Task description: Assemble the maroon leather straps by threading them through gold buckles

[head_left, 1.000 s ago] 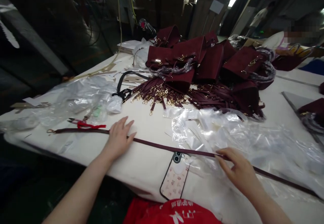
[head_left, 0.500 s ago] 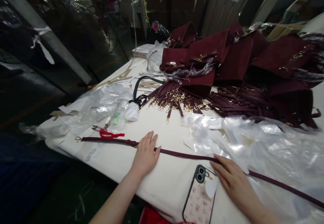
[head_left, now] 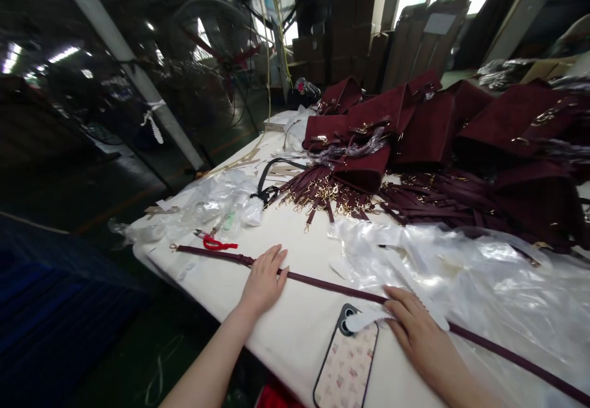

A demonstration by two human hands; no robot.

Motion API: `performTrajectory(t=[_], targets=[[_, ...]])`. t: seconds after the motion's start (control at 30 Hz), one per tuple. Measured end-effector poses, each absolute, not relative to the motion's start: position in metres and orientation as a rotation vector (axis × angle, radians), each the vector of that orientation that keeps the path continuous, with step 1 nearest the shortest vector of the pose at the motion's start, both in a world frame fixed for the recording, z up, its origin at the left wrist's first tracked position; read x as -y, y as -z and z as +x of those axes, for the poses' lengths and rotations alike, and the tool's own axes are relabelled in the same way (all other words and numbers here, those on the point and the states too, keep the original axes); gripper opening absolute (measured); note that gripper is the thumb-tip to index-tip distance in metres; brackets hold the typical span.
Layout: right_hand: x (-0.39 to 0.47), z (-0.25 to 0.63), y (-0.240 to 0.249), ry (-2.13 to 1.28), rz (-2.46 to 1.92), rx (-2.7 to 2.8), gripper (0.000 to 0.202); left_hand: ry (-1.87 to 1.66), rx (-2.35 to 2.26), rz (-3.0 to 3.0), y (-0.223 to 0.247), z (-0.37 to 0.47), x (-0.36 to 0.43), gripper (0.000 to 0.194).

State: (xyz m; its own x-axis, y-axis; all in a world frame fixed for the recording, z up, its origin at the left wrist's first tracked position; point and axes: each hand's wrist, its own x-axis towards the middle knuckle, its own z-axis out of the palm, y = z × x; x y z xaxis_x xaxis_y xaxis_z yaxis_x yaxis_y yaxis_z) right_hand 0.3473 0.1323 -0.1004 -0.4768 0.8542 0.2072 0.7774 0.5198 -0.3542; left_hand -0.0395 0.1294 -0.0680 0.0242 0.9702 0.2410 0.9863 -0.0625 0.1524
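Note:
A long, thin burgundy strap [head_left: 330, 285] runs across the white-covered table [head_left: 295, 328], with a gold clasp [head_left: 174, 247] at its left end. My left hand [head_left: 263, 282] lies over the strap beside its buckle, palm down and fingers stretched out. My right hand [head_left: 417, 331] rests over the strap farther right, fingers bent. From under its thumb and fingers sticks a pale strip with a serrated edge [head_left: 369, 318], whose end lies across a phone in a patterned case [head_left: 348, 359]. The underside of my right hand is hidden.
Burgundy bags [head_left: 424, 122] are heaped at the back right. Before them lie many straps with gold clasps [head_left: 322, 196]. Clear plastic bags [head_left: 415, 260] cover the right side. A pen [head_left: 203, 235] and red cord [head_left: 220, 244] lie left. Behind stands a large fan [head_left: 225, 58].
The camera view has tilted up and turned left. The pale strip's end has swung up across the phone's cameras. Both hands stay on the strap.

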Motion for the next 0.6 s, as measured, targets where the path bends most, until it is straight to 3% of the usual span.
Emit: performTrajectory(t=[0.17,0.3,0.6], targets=[[-0.145,0.355,0.129,0.092,-1.243,2.382,0.054,0.446,2.117,-2.141,0.067,-0.037,-0.127,0.038],[-0.143,0.347,0.127,0.166,-1.188,2.367,0.041,0.474,2.131,-2.079,0.065,-0.031,-0.125,0.036],[-0.132,0.338,0.122,0.122,-1.276,2.356,0.038,0.488,2.224,-2.023,0.069,-0.028,-0.124,0.038]])
